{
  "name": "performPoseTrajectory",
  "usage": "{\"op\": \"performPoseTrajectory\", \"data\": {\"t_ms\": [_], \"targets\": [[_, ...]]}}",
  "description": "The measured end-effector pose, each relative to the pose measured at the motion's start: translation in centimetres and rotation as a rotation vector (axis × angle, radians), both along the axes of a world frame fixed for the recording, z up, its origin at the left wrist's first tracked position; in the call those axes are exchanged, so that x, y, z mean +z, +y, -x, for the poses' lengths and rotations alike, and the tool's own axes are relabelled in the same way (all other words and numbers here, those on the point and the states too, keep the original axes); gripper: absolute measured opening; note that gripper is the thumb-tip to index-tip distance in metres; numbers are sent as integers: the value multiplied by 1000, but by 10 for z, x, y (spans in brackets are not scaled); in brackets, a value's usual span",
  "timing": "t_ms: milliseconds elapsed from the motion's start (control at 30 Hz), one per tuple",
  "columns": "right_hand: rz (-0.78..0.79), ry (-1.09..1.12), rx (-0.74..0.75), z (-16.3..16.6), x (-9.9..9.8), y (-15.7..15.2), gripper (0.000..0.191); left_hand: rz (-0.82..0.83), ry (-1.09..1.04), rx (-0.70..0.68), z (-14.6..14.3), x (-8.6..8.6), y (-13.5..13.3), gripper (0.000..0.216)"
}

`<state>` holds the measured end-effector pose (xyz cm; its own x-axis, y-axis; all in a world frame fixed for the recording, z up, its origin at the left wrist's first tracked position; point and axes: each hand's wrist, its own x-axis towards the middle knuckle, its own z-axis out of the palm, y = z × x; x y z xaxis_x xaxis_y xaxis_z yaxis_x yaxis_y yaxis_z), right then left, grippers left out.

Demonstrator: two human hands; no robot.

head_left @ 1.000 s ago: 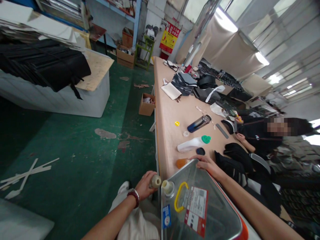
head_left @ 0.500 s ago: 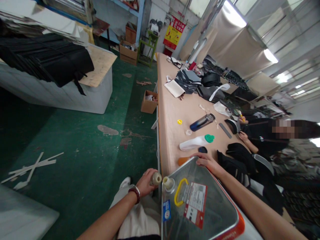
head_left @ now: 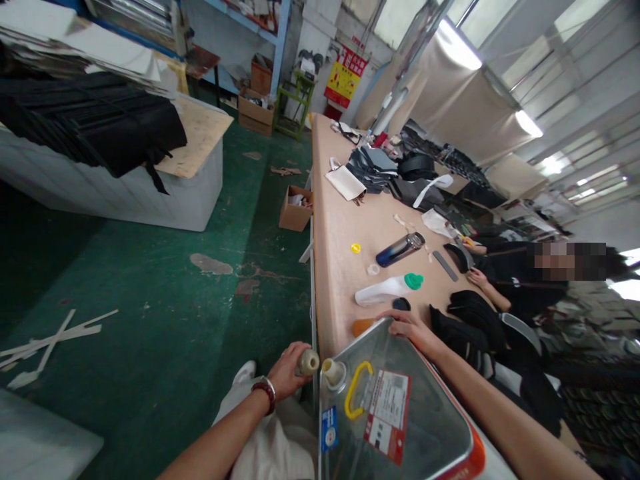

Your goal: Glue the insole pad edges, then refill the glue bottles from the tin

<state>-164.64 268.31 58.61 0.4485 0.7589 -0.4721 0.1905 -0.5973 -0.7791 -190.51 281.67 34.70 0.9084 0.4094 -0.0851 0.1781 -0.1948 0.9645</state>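
Observation:
My left hand is wrapped round a small bottle with a beige open neck, beyond the table's edge. Just right of that neck is the open cream spout of a large rectangular metal can. The two mouths are close together, and I cannot see any liquid between them. The can leans on the table edge, with a yellow handle and a red-and-white label on its top. My right hand grips its far upper corner, fingers hooked over the rim. The bottle's body is mostly hidden by my hand.
On the table beyond the can are a white bottle with a green cap, a dark lid, an orange object and a blue tumbler. A co-worker handles black pieces at right. A cardboard box stands beside the table.
The whole view has shifted slightly left. Both hands hold the bottle and the can much as before, with the bottle's neck still beside the spout.

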Motion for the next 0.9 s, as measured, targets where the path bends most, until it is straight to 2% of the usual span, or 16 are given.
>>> {"op": "performPoseTrajectory", "data": {"t_ms": [333, 900], "targets": [[-20, 2, -18, -2, -6, -2, 34, -30, 6, -9, 0, -10, -1, 67], [3, -12, -21, -2, -10, 2, 35, -35, 60, -15, 0, -14, 0, 66]]}}
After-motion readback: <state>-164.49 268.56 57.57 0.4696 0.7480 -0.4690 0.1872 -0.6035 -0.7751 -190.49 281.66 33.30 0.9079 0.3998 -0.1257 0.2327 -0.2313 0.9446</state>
